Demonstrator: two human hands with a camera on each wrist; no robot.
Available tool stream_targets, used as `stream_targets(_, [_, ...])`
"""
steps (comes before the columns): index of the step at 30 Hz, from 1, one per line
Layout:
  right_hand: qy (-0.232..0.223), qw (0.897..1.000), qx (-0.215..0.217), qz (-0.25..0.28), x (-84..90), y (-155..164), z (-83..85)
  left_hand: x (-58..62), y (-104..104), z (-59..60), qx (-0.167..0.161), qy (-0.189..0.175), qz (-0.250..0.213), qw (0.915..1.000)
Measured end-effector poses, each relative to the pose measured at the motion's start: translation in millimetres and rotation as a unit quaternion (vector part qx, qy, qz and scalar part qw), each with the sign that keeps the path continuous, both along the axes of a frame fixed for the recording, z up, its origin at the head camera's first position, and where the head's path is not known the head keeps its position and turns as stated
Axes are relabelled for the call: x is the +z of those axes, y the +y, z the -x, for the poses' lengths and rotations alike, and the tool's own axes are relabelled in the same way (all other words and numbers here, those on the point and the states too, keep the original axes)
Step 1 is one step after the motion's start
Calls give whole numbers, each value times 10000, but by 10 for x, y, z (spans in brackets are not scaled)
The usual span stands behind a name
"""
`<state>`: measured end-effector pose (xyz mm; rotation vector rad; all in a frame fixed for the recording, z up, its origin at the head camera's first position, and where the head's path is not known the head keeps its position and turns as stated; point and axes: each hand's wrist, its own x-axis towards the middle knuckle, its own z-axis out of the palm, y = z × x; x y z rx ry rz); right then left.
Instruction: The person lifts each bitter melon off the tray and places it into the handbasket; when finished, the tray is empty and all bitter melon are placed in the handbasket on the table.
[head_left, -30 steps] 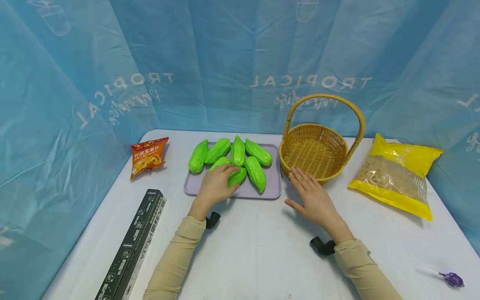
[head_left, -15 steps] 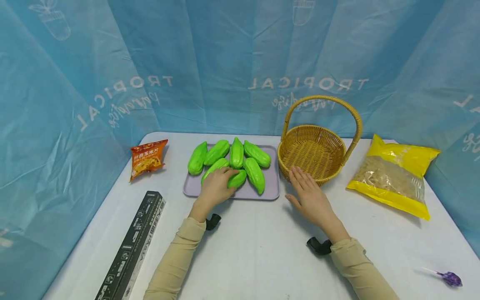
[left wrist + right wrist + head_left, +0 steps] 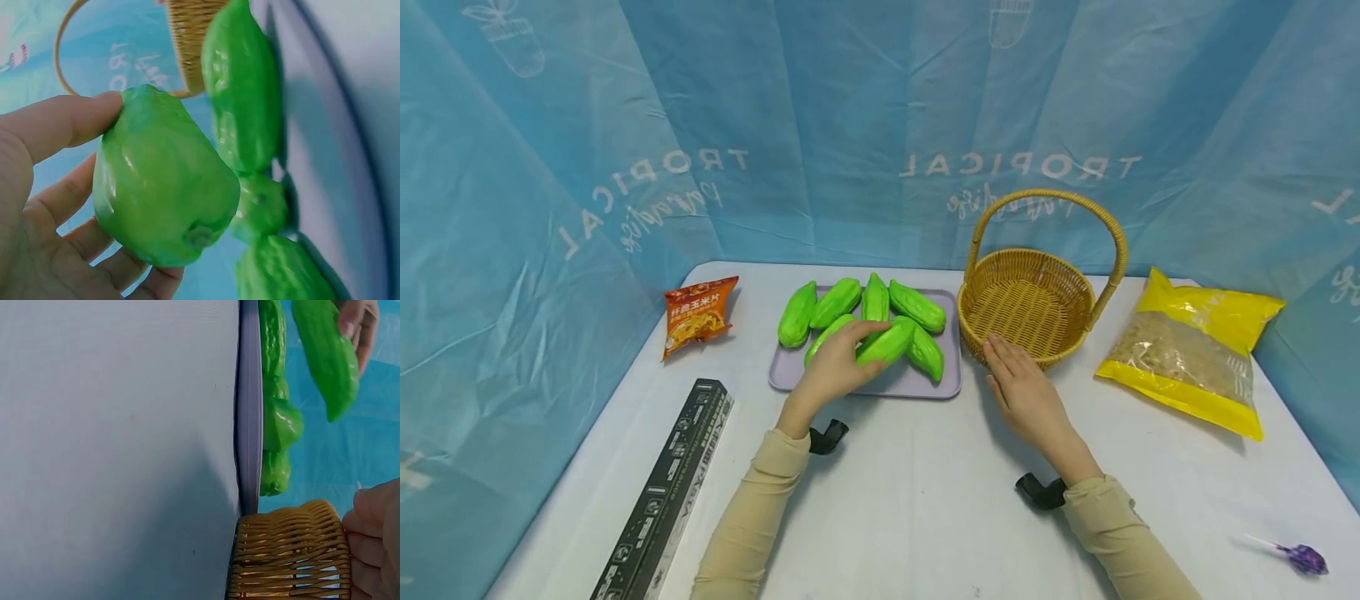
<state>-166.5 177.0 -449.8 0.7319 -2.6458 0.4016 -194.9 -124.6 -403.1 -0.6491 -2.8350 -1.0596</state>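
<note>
My left hand [image 3: 848,357] grips a green gourd [image 3: 889,342] and holds it just above the lilac tray [image 3: 880,387]; the same gourd [image 3: 164,187] fills the left wrist view, with my thumb on top and my fingers underneath. Several more green gourds [image 3: 838,302] lie on the tray. My right hand [image 3: 1003,368] rests flat on the white table with straight fingers, its fingertips at the foot of the woven basket [image 3: 1028,302]. The basket stands empty right of the tray. In the right wrist view the basket wall [image 3: 287,556] sits beside my fingers [image 3: 375,534].
An orange snack packet [image 3: 697,313] lies left of the tray. A long black box [image 3: 662,500] lies at the front left. A yellow bag [image 3: 1197,350] sits right of the basket, and a purple lollipop [image 3: 1300,557] lies at the front right. Blue sheeting surrounds the table.
My left hand has closed round a gourd and lifted it off the tray, turning it toward the right. My right hand has stayed beside the basket.
</note>
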Motion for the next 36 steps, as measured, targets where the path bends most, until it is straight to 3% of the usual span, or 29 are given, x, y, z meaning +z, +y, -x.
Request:
stream_targets(9, [94,9999,46,-65,-20,-15,12,191,170,165,-176,-107,-450,9988])
stream_targets(19, [239,9996,55,-112,-26,-2,20,396,493,389,-256,-319,-1036,9938])
stream_targets(28, [79,9997,-22,-221,-13,23,4,548,894,572,-679,-742,-1595,9821])
stream_targets(36, [117,9998,10,-189,-23,3,-4,651,1205,738,-891,-1065,-1797,9739])
